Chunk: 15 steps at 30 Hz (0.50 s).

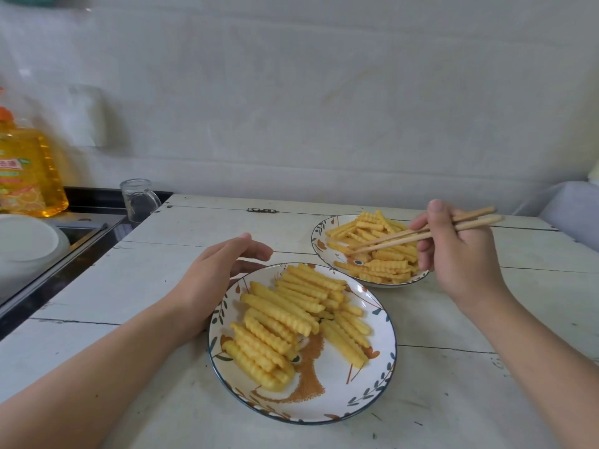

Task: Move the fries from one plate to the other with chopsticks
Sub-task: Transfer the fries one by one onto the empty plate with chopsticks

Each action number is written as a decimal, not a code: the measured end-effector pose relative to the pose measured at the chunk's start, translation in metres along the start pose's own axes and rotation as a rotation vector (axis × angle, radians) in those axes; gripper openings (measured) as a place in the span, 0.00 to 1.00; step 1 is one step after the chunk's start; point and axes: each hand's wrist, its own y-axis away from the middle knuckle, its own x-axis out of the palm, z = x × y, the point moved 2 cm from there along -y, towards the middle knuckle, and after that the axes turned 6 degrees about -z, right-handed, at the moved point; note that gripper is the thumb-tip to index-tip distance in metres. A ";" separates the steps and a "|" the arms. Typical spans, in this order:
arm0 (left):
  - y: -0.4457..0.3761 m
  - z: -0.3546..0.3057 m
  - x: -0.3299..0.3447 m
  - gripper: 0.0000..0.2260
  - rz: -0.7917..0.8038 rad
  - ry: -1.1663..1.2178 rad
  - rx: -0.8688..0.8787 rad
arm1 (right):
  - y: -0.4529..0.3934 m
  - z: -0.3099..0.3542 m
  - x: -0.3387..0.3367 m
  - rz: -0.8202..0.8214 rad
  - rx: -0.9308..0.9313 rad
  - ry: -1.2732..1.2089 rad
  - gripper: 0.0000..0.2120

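- My right hand (460, 254) grips the chopsticks (421, 233), tips down among the fries (379, 251) on the far plate (319, 236).
- My left hand (220, 270) rests relaxed, fingers loose, against the rim of the near plate (366, 393), holding nothing.
- More fries (285, 319) lie heaped there on the desk (162, 254).

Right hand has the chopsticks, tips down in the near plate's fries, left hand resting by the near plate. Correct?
Not quite. In the head view the right hand holds the chopsticks with tips in the far plate's fries, not the near plate's. The left hand does rest by the near plate.
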 end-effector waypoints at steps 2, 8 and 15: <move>0.000 0.000 0.000 0.20 -0.005 -0.002 0.006 | -0.003 -0.001 -0.003 -0.023 0.033 -0.033 0.21; 0.001 -0.001 0.001 0.20 -0.005 -0.007 0.000 | -0.004 -0.004 -0.002 -0.116 0.082 -0.060 0.24; 0.001 -0.001 0.001 0.20 -0.007 -0.018 0.040 | 0.013 0.056 -0.005 -0.183 0.223 -0.505 0.31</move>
